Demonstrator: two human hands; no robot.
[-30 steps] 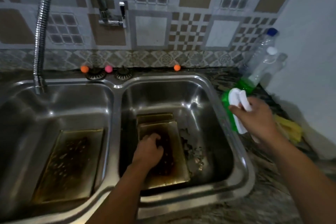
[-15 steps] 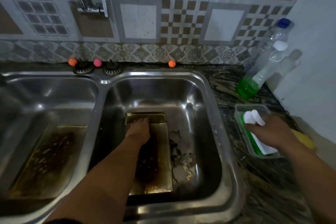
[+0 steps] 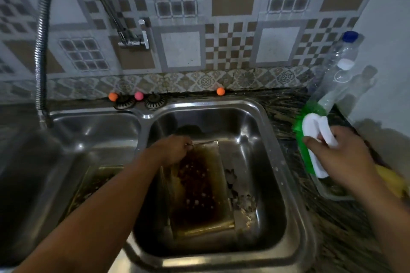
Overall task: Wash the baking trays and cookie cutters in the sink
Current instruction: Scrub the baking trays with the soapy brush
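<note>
Here my left hand (image 3: 172, 149) grips the baking tray's (image 3: 199, 188) upper-left edge at frame centre; my right hand (image 3: 339, 155) clutches a brush (image 3: 310, 139) at right.

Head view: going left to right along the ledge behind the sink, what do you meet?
Flexible faucet hose → orange ball → sink strainer → pink ball → second strainer → second orange ball → clear plastic bottles.
</note>
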